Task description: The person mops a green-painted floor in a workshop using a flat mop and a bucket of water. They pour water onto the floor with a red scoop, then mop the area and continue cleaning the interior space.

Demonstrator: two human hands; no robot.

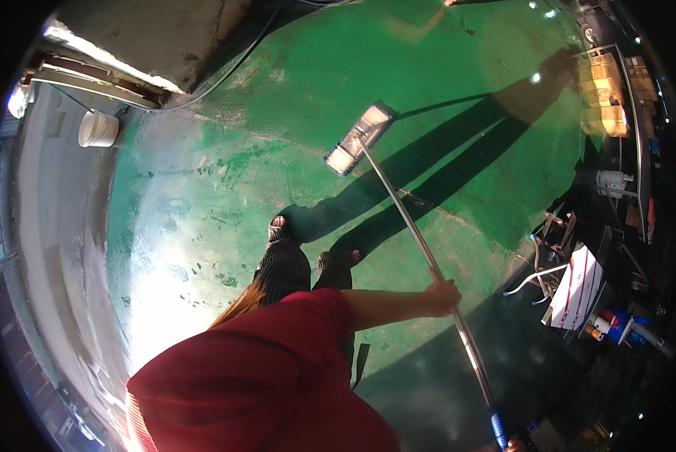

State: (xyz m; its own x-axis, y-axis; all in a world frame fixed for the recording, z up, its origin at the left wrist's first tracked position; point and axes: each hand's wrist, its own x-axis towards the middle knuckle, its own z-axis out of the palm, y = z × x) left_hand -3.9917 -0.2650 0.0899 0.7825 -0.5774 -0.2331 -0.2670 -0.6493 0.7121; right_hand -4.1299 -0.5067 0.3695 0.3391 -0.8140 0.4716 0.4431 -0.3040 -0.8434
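A flat mop (405, 213) with a long metal pole slants across the view, its rectangular head with a blue fringe lying on the green floor (262, 98). My left hand (442, 297) is wrapped round the middle of the pole, the arm reaching across from a red sleeve (240, 354). Only a small part of my right hand (514, 446) shows at the lower edge, by the blue grip at the pole's upper end; it appears closed round it. My feet (279, 223) stand left of the pole, behind the mop head.
A white bucket (98, 129) stands at the left near a wall corner, where a hose (228, 75) runs. Along the right are a rack with cardboard boxes (603, 90), a gas cylinder (613, 181), a metal-legged object and a white panel (576, 290). Wet-looking footprints mark the floor.
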